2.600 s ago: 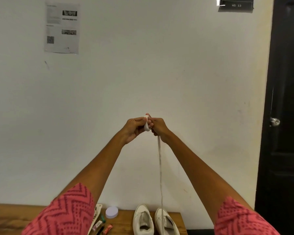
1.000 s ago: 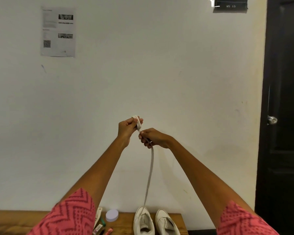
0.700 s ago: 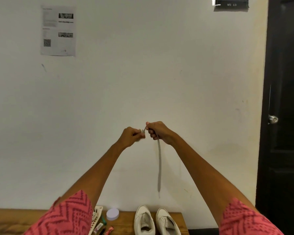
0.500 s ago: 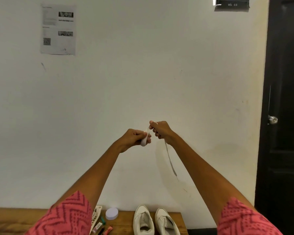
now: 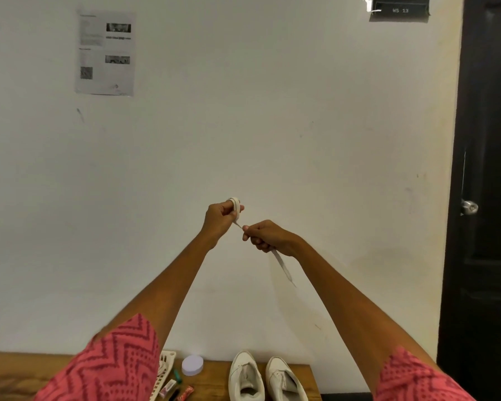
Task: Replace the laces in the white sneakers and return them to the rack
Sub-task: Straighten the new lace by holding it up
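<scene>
White lace (image 5: 235, 204) wound in loops round the fingers of the left hand (image 5: 221, 219), raised in front of the wall (image 5: 301, 111); a short taut run crossing to the right hand (image 5: 265, 235), pinched there between thumb and curled fingers, with the loose tail hanging below that fist and ending in mid-air. Left fingers curled in, holding the coil snug. Sneakers (image 5: 268, 377) side by side on the wooden table (image 5: 26, 371) at the lower edge, toes to the wall, well below the hands and apart from the lace; eyelets too small to tell laced from unlaced. Basket (image 5: 165, 369), round lid (image 5: 192, 365) and small packets (image 5: 175, 387) just left of the pair. Step in hand, by the look of it: coiling up a removed lace, nearly done, only the tail left. Next, probably: feed the tail round the coil without letting loops slip, set it down, then turn to fresh laces. No rack in view
</scene>
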A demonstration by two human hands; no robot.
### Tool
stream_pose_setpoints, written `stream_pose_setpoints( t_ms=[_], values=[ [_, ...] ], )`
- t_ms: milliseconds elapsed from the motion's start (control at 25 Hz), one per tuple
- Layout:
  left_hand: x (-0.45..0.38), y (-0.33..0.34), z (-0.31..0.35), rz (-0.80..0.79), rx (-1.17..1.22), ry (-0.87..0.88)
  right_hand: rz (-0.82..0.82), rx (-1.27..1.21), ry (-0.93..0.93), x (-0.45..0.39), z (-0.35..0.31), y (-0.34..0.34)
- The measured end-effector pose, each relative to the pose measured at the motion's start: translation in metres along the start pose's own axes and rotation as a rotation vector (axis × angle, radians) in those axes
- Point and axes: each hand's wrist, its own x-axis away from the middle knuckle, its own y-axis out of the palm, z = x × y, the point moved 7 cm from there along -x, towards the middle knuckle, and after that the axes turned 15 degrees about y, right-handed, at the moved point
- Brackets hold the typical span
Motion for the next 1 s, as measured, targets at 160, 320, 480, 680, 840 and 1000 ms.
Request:
stream_pose_setpoints(
  t_ms=[160,320,480,680,840,1000],
  values=[
    [0.006,0.010,-0.013,-0.246,-0.390,0.141,0.169,-0.064,-0.044,-0.002,-0.010,-0.016],
    [0.022,0.025,-0.021,-0.408,-0.362,0.090,0.236,-0.035,-0.060,-0.005,0.000,-0.023],
    [0.038,0.034,-0.018,-0.461,-0.011,-0.152,0.278,-0.146,-0.062,-0.005,0.009,-0.030],
    [0.030,0.035,0.002,-0.201,0.516,-0.229,0.204,-0.294,-0.042,-0.005,0.014,-0.027],
    [0.025,0.026,-0.005,0.162,0.654,-0.232,0.088,-0.205,-0.063,-0.010,0.013,-0.008],
    [0.021,0.009,-0.017,0.159,0.274,-0.149,0.057,0.025,-0.015,-0.012,0.010,0.002]
  ],
)
